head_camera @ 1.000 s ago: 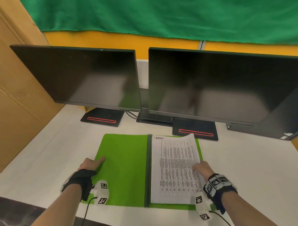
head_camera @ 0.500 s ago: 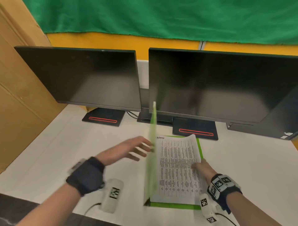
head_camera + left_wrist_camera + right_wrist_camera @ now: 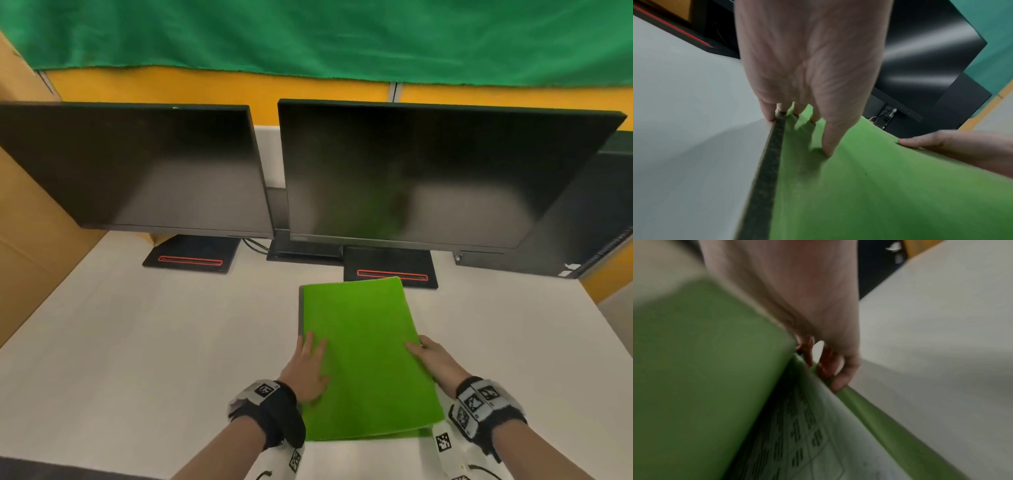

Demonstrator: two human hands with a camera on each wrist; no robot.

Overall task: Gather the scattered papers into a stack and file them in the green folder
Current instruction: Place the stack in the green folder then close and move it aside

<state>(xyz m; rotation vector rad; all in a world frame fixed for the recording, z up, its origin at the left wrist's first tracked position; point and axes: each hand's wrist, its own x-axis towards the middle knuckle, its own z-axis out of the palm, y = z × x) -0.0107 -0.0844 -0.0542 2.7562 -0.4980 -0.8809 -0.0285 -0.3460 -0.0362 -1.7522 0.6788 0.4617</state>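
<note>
The green folder lies on the white desk with its front cover folded over the papers. My left hand rests flat on the cover beside the dark spine, fingers straight. My right hand is at the folder's right edge, with the thumb on top of the cover and the fingers underneath. In the right wrist view the cover stands slightly raised there, and the printed papers show beneath it on the back cover.
Two dark monitors stand just behind the folder, their black bases on the desk. A black computer case sits at the back right. Cardboard walls the left side.
The left cover swung up and over from lying flat on the left, and now covers the papers. My left hand followed onto it. My right hand moved from the papers to the cover's right edge.
</note>
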